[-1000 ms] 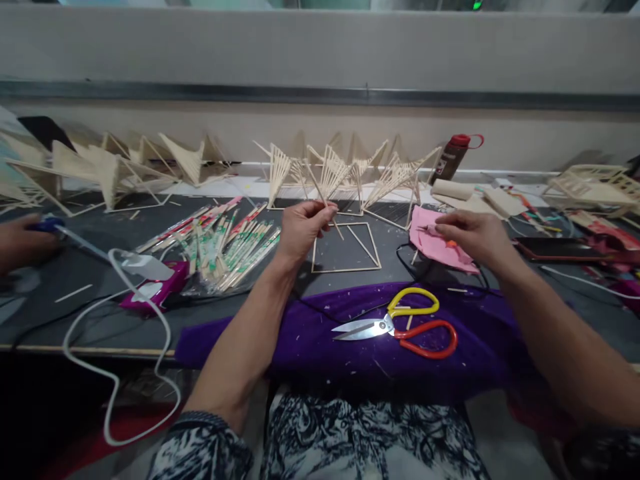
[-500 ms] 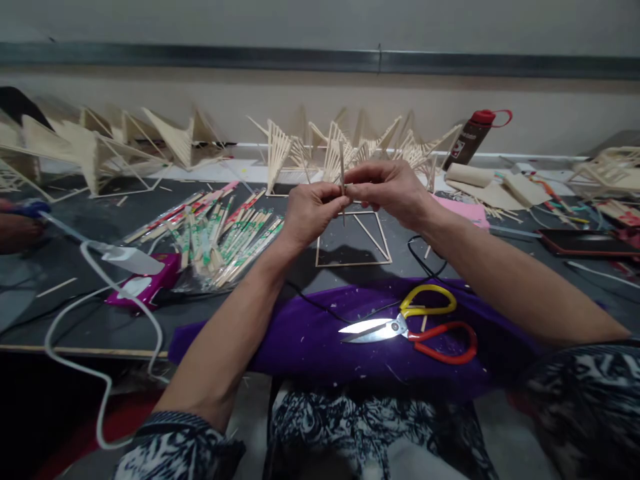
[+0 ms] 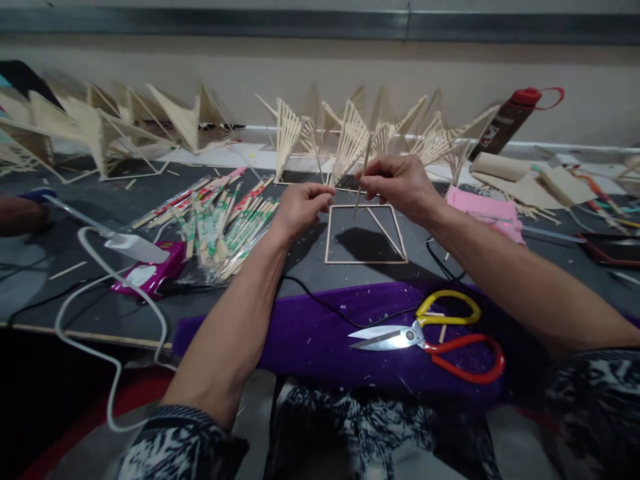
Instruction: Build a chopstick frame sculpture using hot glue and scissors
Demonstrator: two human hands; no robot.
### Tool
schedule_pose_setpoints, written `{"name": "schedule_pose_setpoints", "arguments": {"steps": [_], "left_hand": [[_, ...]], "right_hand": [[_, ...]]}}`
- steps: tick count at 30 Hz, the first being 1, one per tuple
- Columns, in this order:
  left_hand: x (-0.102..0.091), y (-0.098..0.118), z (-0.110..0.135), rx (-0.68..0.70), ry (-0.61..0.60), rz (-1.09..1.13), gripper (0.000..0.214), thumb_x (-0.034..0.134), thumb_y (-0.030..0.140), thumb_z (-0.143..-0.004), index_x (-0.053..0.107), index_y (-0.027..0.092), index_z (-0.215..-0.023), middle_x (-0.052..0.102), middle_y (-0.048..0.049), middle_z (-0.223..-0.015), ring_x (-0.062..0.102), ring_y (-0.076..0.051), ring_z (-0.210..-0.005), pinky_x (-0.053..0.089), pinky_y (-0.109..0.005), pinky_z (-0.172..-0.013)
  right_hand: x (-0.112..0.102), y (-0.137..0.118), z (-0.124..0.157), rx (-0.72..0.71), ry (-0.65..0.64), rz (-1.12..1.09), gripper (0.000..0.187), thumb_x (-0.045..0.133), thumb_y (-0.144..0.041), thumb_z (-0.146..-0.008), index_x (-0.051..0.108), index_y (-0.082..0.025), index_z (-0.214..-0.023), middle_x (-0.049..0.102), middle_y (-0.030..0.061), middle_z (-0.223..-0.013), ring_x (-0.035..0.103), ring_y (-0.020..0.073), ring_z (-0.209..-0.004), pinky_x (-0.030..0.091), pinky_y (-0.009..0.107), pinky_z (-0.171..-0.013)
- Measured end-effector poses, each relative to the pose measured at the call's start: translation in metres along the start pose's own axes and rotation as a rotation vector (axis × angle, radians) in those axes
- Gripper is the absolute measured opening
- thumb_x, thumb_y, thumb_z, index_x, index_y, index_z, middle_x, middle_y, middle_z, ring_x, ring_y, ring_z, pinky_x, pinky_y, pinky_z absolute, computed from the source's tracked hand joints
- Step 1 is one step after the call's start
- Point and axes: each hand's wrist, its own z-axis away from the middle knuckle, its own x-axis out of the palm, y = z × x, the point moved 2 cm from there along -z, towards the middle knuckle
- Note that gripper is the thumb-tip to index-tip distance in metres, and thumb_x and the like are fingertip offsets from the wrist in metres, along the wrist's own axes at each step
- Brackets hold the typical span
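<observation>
My right hand pinches a thin wooden stick, held nearly upright with a slight tilt. The stick's lower end hangs over a square frame of thin sticks on the dark table. A diagonal stick crosses that frame's right side. To the left of the frame, my left hand is raised with thumb and fingertips drawn together; whatever may be between them is too small to make out. Nearer my body, scissors with one yellow and one red handle lie on a purple cloth.
Packaged sticks lie left of my left hand. Fan-shaped stick models line the wall. A magenta device with a white cable sits at left, near another person's hand. At right are pink paper and a bottle.
My hands, which met around the upright stick, have moved apart. The stick stays in my right hand and now tilts. The camera view has shifted down and left.
</observation>
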Motion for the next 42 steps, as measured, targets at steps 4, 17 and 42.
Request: {"name": "schedule_pose_setpoints", "arguments": {"steps": [4,17,42], "left_hand": [[0.007,-0.026,-0.016,-0.018,0.053,-0.198,0.032,0.051,0.022,-0.074,0.070,0.020,-0.099,0.071,-0.0040,-0.092,0.063,-0.019,-0.083,0.049,-0.027,-0.068],[0.023,-0.041,-0.032,0.076,0.033,-0.311,0.040,0.044,0.012,-0.073,0.067,0.019,-0.105,0.069,-0.0048,-0.097,0.061,-0.019,-0.088,0.045,-0.032,-0.083],[0.023,-0.050,-0.033,0.050,0.034,-0.260,0.036,0.046,0.015,-0.074,0.068,0.020,-0.101,0.069,-0.0046,-0.101,0.061,-0.019,-0.094,0.043,-0.032,-0.086]], "right_hand": [[0.007,0.017,-0.008,0.035,-0.004,-0.010,0.005,0.059,-0.016,-0.075,0.062,-0.012,-0.073,0.063,0.0042,-0.081,0.057,0.0072,-0.057,0.041,0.016,-0.042],[0.027,0.044,-0.033,0.073,0.018,0.021,0.008,0.052,-0.016,-0.077,0.059,-0.015,-0.081,0.060,0.0011,-0.068,0.062,0.0123,-0.065,0.047,0.021,-0.051],[0.039,0.050,-0.042,0.050,-0.060,0.108,0.006,0.052,-0.016,-0.078,0.058,-0.014,-0.078,0.062,0.0021,-0.070,0.062,0.0107,-0.061,0.047,0.018,-0.050]]}}
